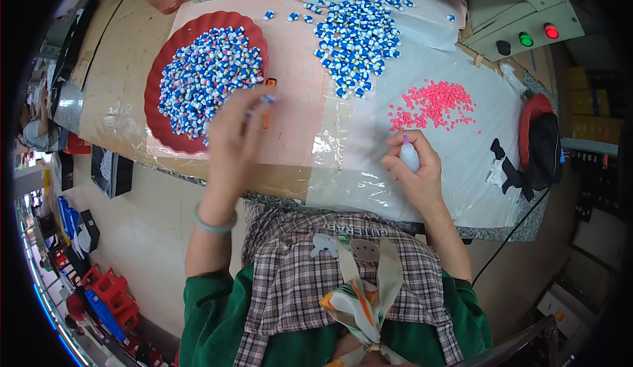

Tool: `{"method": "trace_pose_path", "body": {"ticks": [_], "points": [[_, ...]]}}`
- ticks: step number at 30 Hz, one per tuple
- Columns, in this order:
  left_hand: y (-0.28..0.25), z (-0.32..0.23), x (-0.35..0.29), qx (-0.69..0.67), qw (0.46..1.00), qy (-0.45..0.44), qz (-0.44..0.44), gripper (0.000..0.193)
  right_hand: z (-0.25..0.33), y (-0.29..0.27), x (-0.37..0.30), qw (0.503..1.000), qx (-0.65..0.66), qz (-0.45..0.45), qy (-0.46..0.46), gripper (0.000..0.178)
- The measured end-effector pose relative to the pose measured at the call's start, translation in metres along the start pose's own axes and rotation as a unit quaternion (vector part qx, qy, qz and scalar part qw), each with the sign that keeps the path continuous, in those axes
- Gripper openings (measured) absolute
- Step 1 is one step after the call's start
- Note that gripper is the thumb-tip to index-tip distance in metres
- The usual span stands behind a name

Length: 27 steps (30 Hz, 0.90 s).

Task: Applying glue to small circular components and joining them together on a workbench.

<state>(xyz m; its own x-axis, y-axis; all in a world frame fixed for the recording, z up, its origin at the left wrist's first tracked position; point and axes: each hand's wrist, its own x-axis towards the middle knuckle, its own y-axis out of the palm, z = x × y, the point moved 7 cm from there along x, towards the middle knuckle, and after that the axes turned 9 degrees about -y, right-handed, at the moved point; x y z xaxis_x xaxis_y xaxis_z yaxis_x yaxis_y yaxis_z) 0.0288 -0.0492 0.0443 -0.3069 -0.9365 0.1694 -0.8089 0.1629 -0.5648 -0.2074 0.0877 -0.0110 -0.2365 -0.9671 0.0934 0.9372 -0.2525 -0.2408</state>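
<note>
Grip of the right hand point(425, 176) was closed round a bottle point(409, 157) near the pink bits point(436, 100); the left hand point(239, 124), blurred, apparently pinched a piece point(268, 99) beside the bowl point(153, 90), judged a piece-handling step calling next for steady fingertips.

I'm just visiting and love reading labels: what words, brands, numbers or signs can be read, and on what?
Plaid apron: one line of lettering, upside down in this view; legible, but I won't copy it.
White box, lower right: marks too small and blurred to read.
Yellow boxes, right: too blurred.
Small white bottle: no print shows.
</note>
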Motion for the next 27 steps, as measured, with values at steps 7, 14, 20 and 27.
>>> {"method": "trace_pose_path", "body": {"ticks": [7,14,20,27], "points": [[-0.027,-0.015,0.031,0.405,0.878,0.193,-0.17,0.019,-0.01,-0.011,-0.006,0.999,0.002,-0.025,0.024,0.018],[0.063,-0.03,0.015,0.144,0.955,0.258,0.001,0.025,-0.002,-0.012,-0.005,0.999,0.006,-0.014,0.04,0.013],[0.101,-0.03,0.009,0.191,0.952,0.231,0.058,0.018,-0.006,-0.022,-0.017,0.997,0.012,-0.052,0.052,0.012],[0.104,-0.03,-0.005,0.136,0.95,0.26,0.109,0.023,-0.008,-0.023,-0.015,0.995,0.068,-0.043,0.056,0.024]]}}
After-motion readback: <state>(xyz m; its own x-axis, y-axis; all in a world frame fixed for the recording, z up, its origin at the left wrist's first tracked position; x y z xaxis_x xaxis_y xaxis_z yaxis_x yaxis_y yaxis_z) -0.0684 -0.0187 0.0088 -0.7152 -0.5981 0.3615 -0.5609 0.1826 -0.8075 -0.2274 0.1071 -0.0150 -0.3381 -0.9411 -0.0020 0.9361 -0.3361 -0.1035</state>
